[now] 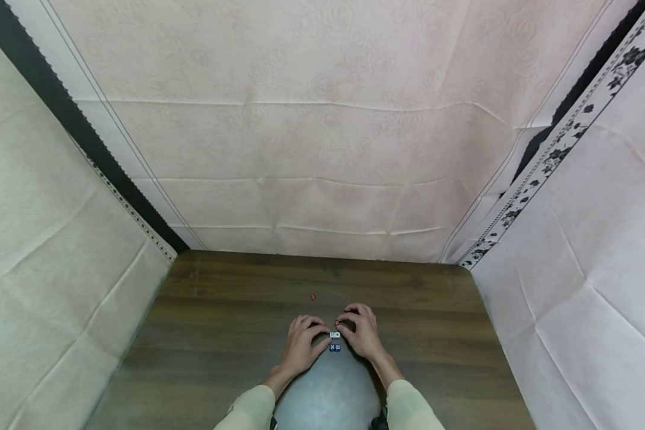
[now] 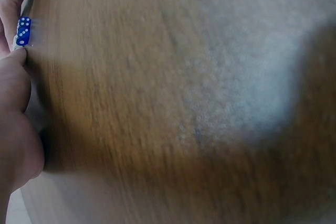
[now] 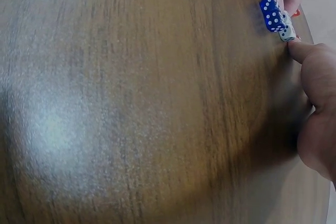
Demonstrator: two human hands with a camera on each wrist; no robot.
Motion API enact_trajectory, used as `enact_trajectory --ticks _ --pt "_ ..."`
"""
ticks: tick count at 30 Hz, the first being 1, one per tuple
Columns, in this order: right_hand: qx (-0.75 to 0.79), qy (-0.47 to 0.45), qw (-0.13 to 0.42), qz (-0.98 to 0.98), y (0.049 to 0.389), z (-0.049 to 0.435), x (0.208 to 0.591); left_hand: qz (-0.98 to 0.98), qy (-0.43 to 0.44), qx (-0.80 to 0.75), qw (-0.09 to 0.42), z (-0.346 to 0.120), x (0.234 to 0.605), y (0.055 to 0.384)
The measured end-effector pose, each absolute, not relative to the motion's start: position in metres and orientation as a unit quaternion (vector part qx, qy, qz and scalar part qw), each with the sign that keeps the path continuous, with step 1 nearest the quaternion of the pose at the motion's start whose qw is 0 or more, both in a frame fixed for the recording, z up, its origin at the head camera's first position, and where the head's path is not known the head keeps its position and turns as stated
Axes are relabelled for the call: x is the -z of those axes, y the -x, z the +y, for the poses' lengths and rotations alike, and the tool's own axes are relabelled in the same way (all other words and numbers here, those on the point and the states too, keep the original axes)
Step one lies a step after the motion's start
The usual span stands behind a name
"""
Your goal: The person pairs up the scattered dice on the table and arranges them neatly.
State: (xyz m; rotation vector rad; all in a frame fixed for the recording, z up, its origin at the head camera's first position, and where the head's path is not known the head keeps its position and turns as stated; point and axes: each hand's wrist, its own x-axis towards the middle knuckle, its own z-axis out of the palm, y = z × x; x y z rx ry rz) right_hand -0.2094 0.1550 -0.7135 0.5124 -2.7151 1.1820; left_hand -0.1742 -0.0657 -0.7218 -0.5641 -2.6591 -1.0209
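Observation:
Two white dice [image 1: 335, 335] stand side by side on the wooden table, just beyond a pair of blue dice [image 1: 335, 347]. My left hand [image 1: 301, 343] has its thumb and index fingertips at the left side of the white dice. Beyond that pair, a small red die [image 1: 337, 322] shows between the index finger and thumb of my right hand [image 1: 362, 331]. In the right wrist view the right thumb tip is right by a white die [image 3: 286, 34], behind the blue dice [image 3: 272, 14]. Only blue dice [image 2: 23, 31] show plainly in the left wrist view.
Farther back on the wooden table [image 1: 220, 322] lies another red die [image 1: 313, 297]. Pale patterned cloth [image 1: 312, 149] hangs behind the table, with more cloth [image 1: 586, 286] along the right side and the left side.

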Motion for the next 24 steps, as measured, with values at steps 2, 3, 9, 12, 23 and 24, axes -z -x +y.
enact_trajectory --ticks 2,3,9,12,23,24 --pt "-0.394 -0.168 0.066 -0.901 0.209 0.155 0.7135 -0.909 0.194 0.35 0.12 -0.0658 0.7219 0.1742" --pt "-0.393 -0.167 0.065 -0.902 0.209 0.155 0.7134 -0.909 0.194 0.349 0.119 -0.0659 0.7219 0.1742" --pt "-0.401 -0.163 0.062 -0.899 0.2086 0.1545 0.7125 -0.911 0.194 0.345 0.116 -0.0662 0.7223 0.1741" --pt "-0.401 -0.166 0.068 -0.898 0.2081 0.1545 0.7134 -0.911 0.192 0.344 0.118 -0.0658 0.7228 0.1742" --pt "-0.4 -0.166 0.067 -0.899 0.2087 0.1546 0.7151 -0.905 0.197 0.354 0.129 -0.0674 0.7249 0.1751" --pt "-0.4 -0.164 0.064 -0.9 0.2086 0.1545 0.7146 -0.903 0.2 0.357 0.133 -0.068 0.7255 0.1752"
